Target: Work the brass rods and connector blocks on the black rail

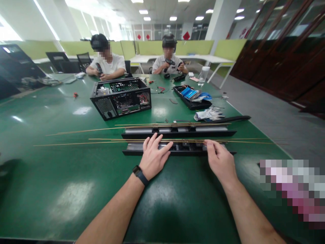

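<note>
Two long black channel-shaped pieces lie side by side across the table, the near one [182, 153] and the far one [215, 133], with grey strips and dark fittings inside. Thin brass-coloured rods [109, 140] run lengthwise over the near piece and reach past both its ends. Across its left half rests my left hand [156, 156], fingers spread, touching it and the rods without gripping. My right hand [220, 159] is closed at its right half, thumb and forefinger pinching the thin rods. More such rods [83, 131] lie along the far piece.
An opened black computer case [122, 101] stands beyond the pieces. To its right are a black tray [189, 101] with blue items and white gloves [209, 114]. Two people sit across the green table [63, 162], holding dark tools. A clear bottle [203, 75] stands near the far right.
</note>
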A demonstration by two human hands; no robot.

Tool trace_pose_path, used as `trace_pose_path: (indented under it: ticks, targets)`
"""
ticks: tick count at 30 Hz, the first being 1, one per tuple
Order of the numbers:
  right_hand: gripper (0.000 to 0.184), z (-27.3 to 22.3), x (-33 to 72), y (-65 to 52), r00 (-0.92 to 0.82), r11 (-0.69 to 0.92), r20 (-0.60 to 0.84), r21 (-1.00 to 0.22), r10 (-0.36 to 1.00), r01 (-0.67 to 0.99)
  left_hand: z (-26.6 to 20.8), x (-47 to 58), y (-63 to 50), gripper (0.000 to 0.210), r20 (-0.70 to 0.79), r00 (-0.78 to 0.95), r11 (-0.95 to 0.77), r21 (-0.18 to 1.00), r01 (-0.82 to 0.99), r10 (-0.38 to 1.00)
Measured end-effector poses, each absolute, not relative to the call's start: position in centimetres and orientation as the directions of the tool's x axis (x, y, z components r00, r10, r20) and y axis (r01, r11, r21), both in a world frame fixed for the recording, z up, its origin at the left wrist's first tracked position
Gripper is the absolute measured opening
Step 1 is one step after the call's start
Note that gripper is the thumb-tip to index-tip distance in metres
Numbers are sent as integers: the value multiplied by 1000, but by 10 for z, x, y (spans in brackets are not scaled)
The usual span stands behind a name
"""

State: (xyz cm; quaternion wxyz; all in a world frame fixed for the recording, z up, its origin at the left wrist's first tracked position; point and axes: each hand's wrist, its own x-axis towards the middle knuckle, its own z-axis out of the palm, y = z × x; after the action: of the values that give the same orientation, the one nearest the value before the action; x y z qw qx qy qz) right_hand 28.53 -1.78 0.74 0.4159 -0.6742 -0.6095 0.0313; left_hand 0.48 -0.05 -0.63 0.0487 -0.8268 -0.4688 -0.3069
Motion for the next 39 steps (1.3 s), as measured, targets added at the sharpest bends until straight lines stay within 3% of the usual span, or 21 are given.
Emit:
trace_pose_path:
  ticks: [9,17,23,29,36,39]
  targets:
    - [47,9,284,-19,265,66,457,-590,849,805,-6,7,-2,42,541,376,-548,196,813,752]
    - [46,9,295,-15,444,-149,395,-590,804,793,-6,7,-2,42,544,376,-549,194,813,750]
    - [43,8,292,-16,348,-14,432,-611,832,792,-6,7,-2,43,541,380,-553,198,809,750]
    - [45,10,293,-15,421,-138,419,-558,804,818,-6,7,-3,43,541,371,-547,208,811,755]
    - [41,12,288,-18,319,18,472,-581,822,814,-5,7,-3,44,536,383,-554,200,808,752]
    - [43,13,288,-19,335,-27,463,-554,821,832,-5,7,-3,44,539,375,-549,204,811,754]
